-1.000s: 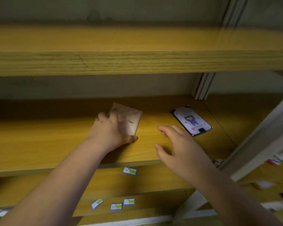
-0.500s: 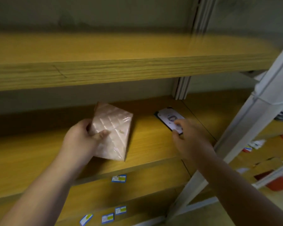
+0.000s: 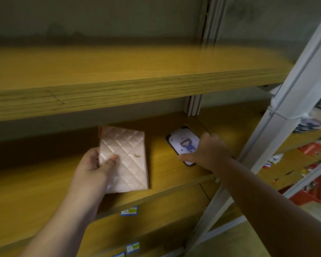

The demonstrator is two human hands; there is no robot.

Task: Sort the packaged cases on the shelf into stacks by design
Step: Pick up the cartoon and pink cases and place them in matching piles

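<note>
Sorting incomplete: no stacks visible on shelf [image 3: 165, 167]. Left hand [image 3: 95, 169] gripping quilted pink case [image 3: 126, 160]; right hand [image 3: 206, 151] pinching cartoon case [image 3: 182, 143].

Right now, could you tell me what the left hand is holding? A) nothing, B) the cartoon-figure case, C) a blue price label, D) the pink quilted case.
D: the left hand grips the pink quilted case, thumb across its face; the right hand grips the cartoon-figure case.
</note>
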